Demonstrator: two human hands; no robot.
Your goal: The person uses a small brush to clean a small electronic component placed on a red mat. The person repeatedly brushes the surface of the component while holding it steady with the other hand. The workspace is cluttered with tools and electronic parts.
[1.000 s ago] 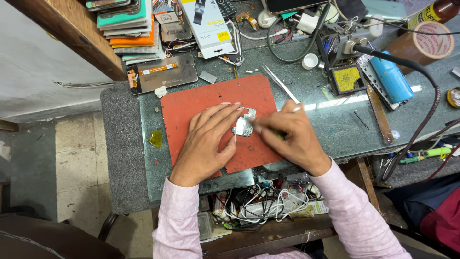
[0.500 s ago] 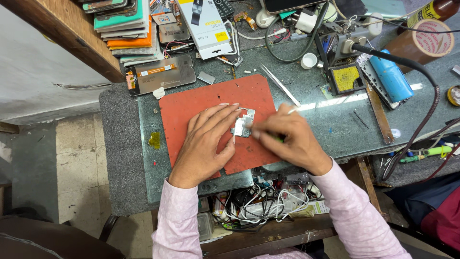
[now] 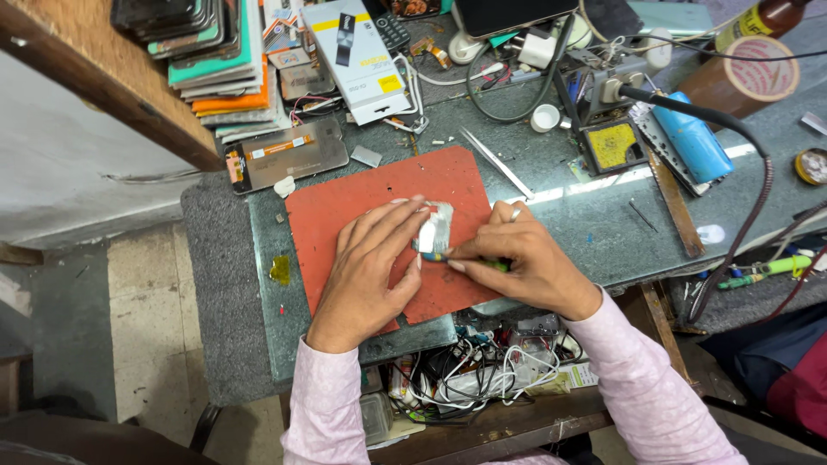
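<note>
The left hand (image 3: 372, 263) pins a small metal part (image 3: 435, 229) flat on the red mat (image 3: 362, 198); the right hand (image 3: 525, 263) grips a screwdriver (image 3: 465, 260) (tip touching it). Light, thin, probably fragile: best held by its edges.

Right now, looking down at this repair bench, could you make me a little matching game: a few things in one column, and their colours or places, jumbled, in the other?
Things:
1. work mat
2. tweezers
3. cylinder
4. roll of tape

Colours or places:
A. blue, lying right of the yellow pad
B. red, under both hands
C. brown, far right corner
D. silvery, just beyond the mat's far right corner

Pairs: 1-B, 2-D, 3-A, 4-C
</note>
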